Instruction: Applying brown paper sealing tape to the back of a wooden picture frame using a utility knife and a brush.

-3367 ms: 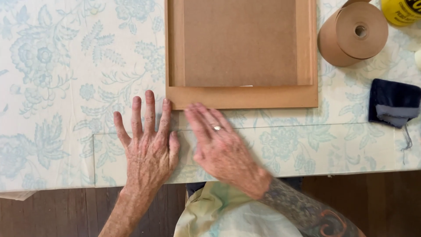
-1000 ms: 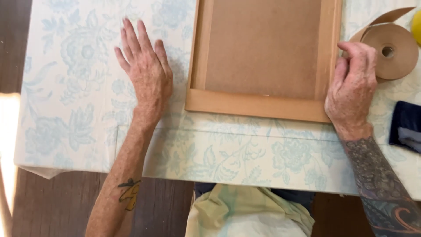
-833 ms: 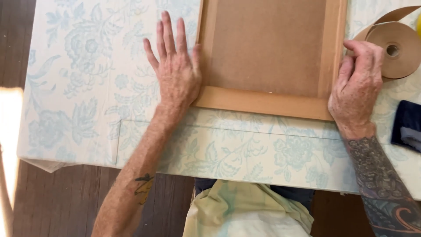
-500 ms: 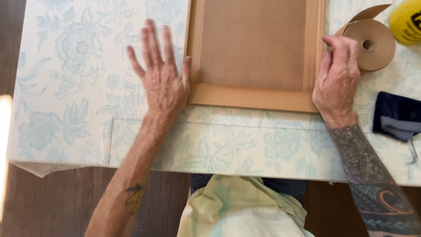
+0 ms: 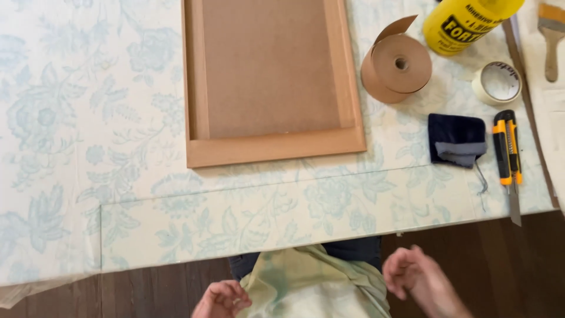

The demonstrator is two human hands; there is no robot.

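1. Currently the brown frame panel (image 5: 271,82) lies on the floral paper (image 5: 88,118), straight ahead of both hands, long axis running away from the person.
2. Left hand (image 5: 222,299) and right hand (image 5: 412,277) hover loosely curled and empty, near the lap, about equally distant.
3. Panel's far end is cut off.

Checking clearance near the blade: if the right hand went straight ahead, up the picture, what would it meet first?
Probably the table's near edge, covered in floral paper. Beyond that, the dark blue cloth lies roughly in line. The right hand is loosely curled, so its direction is uncertain.
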